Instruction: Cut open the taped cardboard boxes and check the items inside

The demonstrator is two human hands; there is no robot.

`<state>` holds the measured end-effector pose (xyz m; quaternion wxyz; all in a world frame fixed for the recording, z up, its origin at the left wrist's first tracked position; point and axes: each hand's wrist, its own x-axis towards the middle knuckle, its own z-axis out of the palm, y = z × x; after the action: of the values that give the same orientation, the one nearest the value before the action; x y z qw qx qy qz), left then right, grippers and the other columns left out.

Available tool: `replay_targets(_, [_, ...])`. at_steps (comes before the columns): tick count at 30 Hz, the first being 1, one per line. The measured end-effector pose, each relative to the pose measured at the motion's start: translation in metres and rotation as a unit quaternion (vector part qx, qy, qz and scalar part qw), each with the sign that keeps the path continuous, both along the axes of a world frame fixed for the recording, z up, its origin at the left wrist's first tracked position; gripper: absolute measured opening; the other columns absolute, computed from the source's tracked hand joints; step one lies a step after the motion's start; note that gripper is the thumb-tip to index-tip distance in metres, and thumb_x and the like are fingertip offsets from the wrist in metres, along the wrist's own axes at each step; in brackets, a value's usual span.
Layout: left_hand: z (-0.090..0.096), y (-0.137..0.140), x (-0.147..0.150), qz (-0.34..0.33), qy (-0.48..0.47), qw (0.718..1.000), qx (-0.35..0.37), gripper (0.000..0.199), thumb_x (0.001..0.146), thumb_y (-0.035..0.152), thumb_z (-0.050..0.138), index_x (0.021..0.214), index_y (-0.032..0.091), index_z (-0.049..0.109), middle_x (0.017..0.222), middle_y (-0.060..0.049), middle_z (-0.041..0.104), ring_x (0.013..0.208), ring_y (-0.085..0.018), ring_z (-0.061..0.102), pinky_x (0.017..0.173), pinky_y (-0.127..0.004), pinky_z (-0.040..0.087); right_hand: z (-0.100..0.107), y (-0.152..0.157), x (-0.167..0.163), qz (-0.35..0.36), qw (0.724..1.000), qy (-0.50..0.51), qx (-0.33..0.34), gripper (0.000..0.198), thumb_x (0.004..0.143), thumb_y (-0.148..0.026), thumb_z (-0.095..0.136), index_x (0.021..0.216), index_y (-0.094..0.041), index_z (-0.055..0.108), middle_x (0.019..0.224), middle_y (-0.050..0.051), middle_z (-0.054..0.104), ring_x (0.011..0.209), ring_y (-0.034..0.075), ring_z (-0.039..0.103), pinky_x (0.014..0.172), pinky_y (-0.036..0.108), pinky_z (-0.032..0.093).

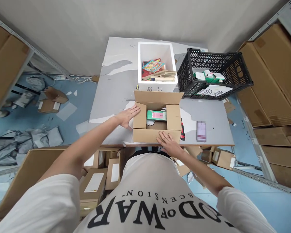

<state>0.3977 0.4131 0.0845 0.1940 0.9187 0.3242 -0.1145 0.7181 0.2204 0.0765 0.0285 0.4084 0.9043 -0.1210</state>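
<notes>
In front of me on the table sits a brown cardboard box (pixel 174 116), its side flaps folded partly inward and its far flap raised. Inside it lies a small green and pink carton (pixel 156 115) beside some white paper (pixel 150 122). My left hand (pixel 128 117) rests at the box's left edge, fingers stretched onto the left flap. Flat against the near flap lies my right hand (pixel 168 142), fingers spread. A red and black object (pixel 182 130), partly hidden, lies just right of the box.
Behind the box stands a white foam bin (pixel 157 86) with books (pixel 153 66). A black plastic crate (pixel 214 89) with small green-white boxes is at the back right. A blurred purple item (pixel 201 131) lies on the table (pixel 111 97). Cartons (pixel 94 184) fill a large box below left.
</notes>
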Motion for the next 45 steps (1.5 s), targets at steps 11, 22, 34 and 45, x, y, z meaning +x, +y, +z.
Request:
replay_targets(11, [0.029,-0.024,0.108,-0.083,0.017,0.995,0.054,0.028,0.084,0.038,0.052,0.091,0.02,0.072,0.107,-0.011,0.071,0.103,-0.027,0.063,0.109,-0.05,0.027,0.056,0.135,-0.022,0.007,0.985,-0.113,-0.13,0.033,0.085,-0.015,0.053,0.114,-0.016,0.069,0.117,0.013,0.069,0.107,0.027,0.065,0.091,0.036,0.049])
replay_targets(22, [0.023,-0.072,0.078,0.276,0.153,0.939,0.136,0.115,0.037,0.088,0.065,0.12,0.008,0.064,0.133,-0.027,0.054,0.135,-0.057,0.026,0.109,-0.07,-0.001,0.042,0.091,0.032,-0.324,0.92,-0.186,-0.114,0.122,0.058,-0.08,0.065,0.149,-0.006,0.031,0.155,0.03,0.019,0.14,0.053,0.021,0.101,0.065,0.033])
replay_targets(34, [-0.017,-0.103,0.048,0.378,-0.045,0.92,0.093,0.148,0.043,0.081,0.07,0.152,0.004,0.006,0.158,-0.028,0.009,0.146,-0.046,0.009,0.112,-0.065,0.016,0.019,0.085,0.055,-0.287,0.957,0.004,-0.043,0.088,0.083,-0.06,0.056,0.151,-0.016,0.023,0.158,0.024,0.017,0.145,0.042,0.016,0.108,0.065,0.022])
replay_targets(45, [-0.013,-0.117,0.082,0.214,-0.099,0.966,0.111,0.066,0.08,0.069,0.05,0.11,0.013,0.064,0.109,-0.018,0.068,0.108,-0.033,0.061,0.115,-0.06,0.008,-0.021,0.199,-0.089,-0.038,0.973,-0.213,-0.082,0.069,0.075,-0.029,0.074,0.136,-0.021,0.043,0.144,0.019,0.041,0.126,0.031,0.045,0.098,0.045,0.04])
